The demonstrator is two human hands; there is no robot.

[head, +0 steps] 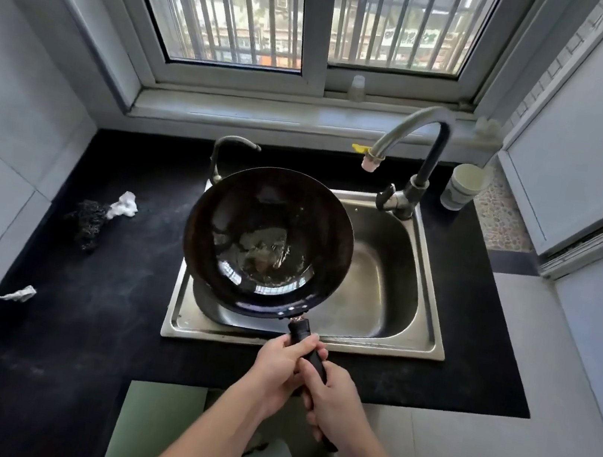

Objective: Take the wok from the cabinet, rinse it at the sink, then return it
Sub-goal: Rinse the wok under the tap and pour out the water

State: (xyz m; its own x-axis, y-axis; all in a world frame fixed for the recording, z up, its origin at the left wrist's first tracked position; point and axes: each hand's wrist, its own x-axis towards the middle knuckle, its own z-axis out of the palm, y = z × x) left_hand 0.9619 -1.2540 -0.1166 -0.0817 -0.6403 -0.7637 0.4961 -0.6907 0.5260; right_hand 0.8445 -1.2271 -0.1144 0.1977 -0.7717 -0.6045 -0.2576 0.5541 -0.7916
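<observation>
The wok (268, 241) is held over the sink (428, 286), water pooled inside; its handle is clasped by left grip (281, 366) and right grip (334, 405). Fetching is done; draining and the return remain, seemingly.

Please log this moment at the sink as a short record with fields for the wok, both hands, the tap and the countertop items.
wok: held over the left part of the sink, a little water pooled inside
left hand: gripping the wok handle, nearer the pan
right hand: gripping the handle further back
faucet: no water seen running
countertop: dark scrubber and crumpled white tissue left of the sink; paper cup by the faucet
</observation>
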